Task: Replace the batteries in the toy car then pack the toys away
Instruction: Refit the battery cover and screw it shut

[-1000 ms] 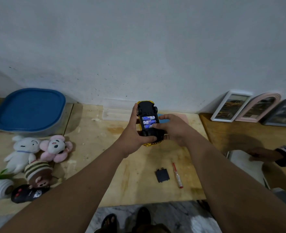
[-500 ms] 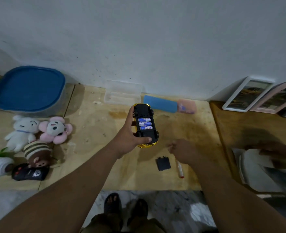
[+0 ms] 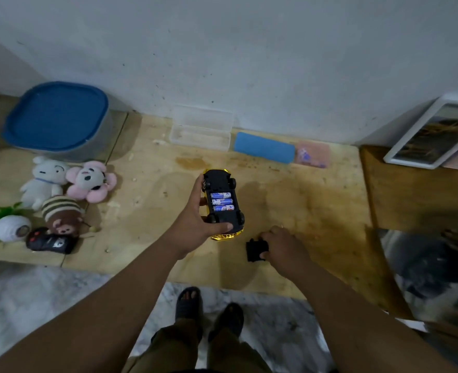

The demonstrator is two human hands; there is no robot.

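Your left hand (image 3: pixel 195 227) held the car (image 3: pixel 223 203) upside down above the tabletop (image 3: pixel 152 216), fingers curled round its body with the thumb across the near end. Three batteries (image 3: pixel 221 201) sat side by side in the open bay. Your right hand (image 3: pixel 281 249) had left the car, where it was a second earlier, and dropped to the cover (image 3: pixel 255 250) lying on the tabletop at about 5 o'clock from the car; its fingers pinched the cover's right edge. The camera had tipped down with it, so your feet now showed.

That suggests the cells were all in and the job had moved on to closing the bay; the cover was not yet on the car. The small screwdriver seen by the cover a moment before was now hidden, probably under your right hand.

At 9 o'clock from the car lay the toys to pack: a white plush (image 3: pixel 43 183), a pink plush (image 3: pixel 90 181), a striped plush (image 3: pixel 62 214), a black remote (image 3: pixel 51 242) and a white ball (image 3: pixel 11 228). The blue-lidded tub (image 3: pixel 56 119) stood beyond them at 10 o'clock, its lid on. A clear box (image 3: pixel 200 130), a blue case (image 3: pixel 264 147) and a pink packet (image 3: pixel 312 154) lined the wall at 12 to 1 o'clock, well apart from your hands. Nothing stood between the cover and the car.
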